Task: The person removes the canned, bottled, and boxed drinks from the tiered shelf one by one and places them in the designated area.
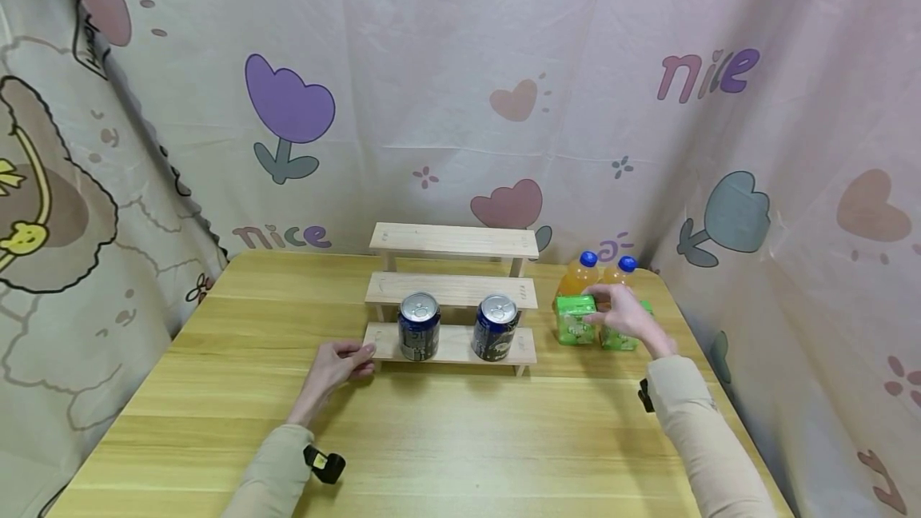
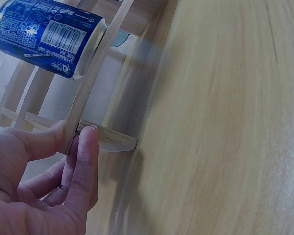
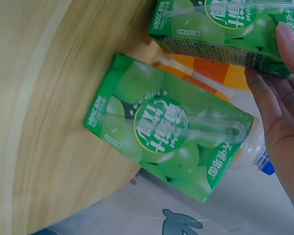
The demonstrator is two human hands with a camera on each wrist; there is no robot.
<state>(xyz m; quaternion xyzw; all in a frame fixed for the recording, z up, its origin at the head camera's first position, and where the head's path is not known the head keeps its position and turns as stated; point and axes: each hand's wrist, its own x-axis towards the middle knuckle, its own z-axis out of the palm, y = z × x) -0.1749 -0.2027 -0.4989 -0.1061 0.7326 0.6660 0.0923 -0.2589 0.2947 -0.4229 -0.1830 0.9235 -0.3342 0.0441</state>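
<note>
A three-step wooden display rack [image 1: 452,289] stands on the table, with two dark blue drink cans [image 1: 419,328] [image 1: 496,329] upright on its lowest board. My left hand [image 1: 334,368] pinches the left end of that board between thumb and fingers; the left wrist view shows the thumb above and fingertips below, close to a can [image 2: 49,36]. At the right, my right hand [image 1: 624,312] grips the top end of the left green grape juice carton [image 1: 575,320]. Beside it stands a second green juice carton [image 3: 166,127], partly behind my hand in the head view.
Two orange drink bottles [image 1: 576,275] [image 1: 620,270] with blue caps stand behind the cartons, near the table's back right corner. A patterned curtain [image 1: 432,102] hangs behind and along both sides of the wooden table [image 1: 460,438].
</note>
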